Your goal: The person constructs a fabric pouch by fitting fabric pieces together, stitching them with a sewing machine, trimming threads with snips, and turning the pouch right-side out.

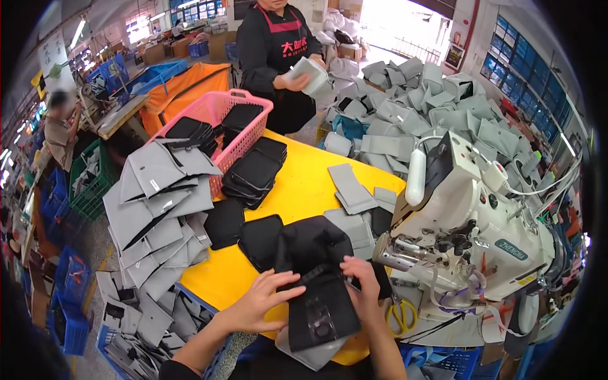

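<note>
- Blk pouch (323, 304) is at the near side of the yellow table (307, 180), in front of the wearer, lying over a grey piece (310, 356) that pokes out below it.
- L hand (263, 303): fingers spread, tips at the pouch's L edge, thumb apart. Reads as a light steadying touch, not a clamp.
- R hand (364, 285): fingers bent at the R edge near the top. Can't tell if it's pinching, b/c the thumb side is hidden.
- Blk flap (313, 240) humps up just behind; can't tell if it's joined to the pouch. Best to smooth it flat, esp. by the top edge, so no fold gets trapped.
- Shiny patch (321, 320) on the front looks like clear film. Prob. creases/smudges easily, so handle by the edges.
- Grey piece looks skewed vs. the pouch. If the two need to line up, square the corners first, w/ even pull both sides.
- Soft cloth prob. sags if lifted one-sided; support both edges.
- Sewing machine (487, 234) is close on the R, scissors (401, 310) just beside R forearm. Watch the elbow & mind loose cloth.
- Blk pads (256, 171) are piled farther back; keep 'em clear of the work.
</note>
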A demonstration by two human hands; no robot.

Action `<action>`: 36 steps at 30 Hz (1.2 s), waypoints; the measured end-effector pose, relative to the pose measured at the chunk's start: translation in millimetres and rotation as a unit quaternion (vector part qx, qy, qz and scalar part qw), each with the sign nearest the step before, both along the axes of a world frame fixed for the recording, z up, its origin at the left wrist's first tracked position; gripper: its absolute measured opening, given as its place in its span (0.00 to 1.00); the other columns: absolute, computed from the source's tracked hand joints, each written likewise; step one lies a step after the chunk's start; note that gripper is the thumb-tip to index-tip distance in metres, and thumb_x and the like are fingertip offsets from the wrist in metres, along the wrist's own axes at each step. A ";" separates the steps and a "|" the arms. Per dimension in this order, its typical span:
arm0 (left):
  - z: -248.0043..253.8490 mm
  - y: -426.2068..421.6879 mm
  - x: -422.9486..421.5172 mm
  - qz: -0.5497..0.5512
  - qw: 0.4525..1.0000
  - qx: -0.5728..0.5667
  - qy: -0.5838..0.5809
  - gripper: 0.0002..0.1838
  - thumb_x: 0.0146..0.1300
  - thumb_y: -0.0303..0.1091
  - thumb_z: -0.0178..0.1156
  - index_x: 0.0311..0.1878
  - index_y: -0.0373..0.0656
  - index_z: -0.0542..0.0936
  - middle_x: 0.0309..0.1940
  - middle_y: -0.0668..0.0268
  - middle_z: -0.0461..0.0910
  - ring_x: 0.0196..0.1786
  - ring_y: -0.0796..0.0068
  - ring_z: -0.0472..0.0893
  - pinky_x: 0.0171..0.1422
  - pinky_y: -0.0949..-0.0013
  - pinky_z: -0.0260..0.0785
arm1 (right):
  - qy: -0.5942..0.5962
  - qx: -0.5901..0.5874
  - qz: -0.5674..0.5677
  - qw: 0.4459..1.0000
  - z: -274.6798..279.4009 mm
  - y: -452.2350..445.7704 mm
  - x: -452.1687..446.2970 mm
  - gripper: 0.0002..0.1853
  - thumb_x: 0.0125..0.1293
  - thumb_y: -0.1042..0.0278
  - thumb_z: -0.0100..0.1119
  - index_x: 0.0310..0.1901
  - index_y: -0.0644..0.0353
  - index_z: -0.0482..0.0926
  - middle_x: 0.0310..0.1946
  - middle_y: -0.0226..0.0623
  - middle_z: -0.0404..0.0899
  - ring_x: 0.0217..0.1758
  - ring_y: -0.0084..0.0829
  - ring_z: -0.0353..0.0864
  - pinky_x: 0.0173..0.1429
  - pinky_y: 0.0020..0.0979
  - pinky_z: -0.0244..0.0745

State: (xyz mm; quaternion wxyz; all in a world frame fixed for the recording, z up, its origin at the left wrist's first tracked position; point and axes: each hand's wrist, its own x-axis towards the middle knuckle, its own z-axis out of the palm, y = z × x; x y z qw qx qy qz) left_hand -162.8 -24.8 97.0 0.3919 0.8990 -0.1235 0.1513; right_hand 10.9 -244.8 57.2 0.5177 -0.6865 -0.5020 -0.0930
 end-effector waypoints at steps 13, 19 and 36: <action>-33.5 30.3 67.2 0.242 0.860 -0.447 -0.055 0.15 0.75 0.38 0.57 0.54 0.36 0.80 0.48 0.70 0.82 0.47 0.81 0.77 0.55 0.73 0.69 | -0.009 0.011 -0.093 0.996 48.8 53.2 -10.9 0.20 0.64 0.79 0.61 0.59 0.66 0.76 0.57 0.48 0.77 0.61 0.45 0.76 0.65 0.37 0.71; -22.3 41.5 67.6 0.264 0.836 -0.476 -0.078 0.16 0.75 0.38 0.57 0.56 0.35 0.79 0.49 0.68 0.82 0.49 0.79 0.79 0.56 0.72 0.71 | -0.004 0.021 -0.108 0.994 48.2 38.5 -21.7 0.17 0.65 0.81 0.57 0.56 0.66 0.76 0.53 0.47 0.79 0.56 0.43 0.78 0.61 0.35 0.72; -1.6 176.0 -15.3 0.044 0.803 -0.572 -0.163 0.28 0.77 0.47 0.49 0.72 0.40 0.68 0.68 0.59 0.73 0.66 0.61 0.75 0.69 0.57 0.70 | 0.162 0.021 -0.075 0.984 9.3 -10.5 -53.2 0.07 0.66 0.81 0.56 0.44 0.64 0.80 0.38 0.38 0.81 0.40 0.33 0.81 0.44 0.29 0.75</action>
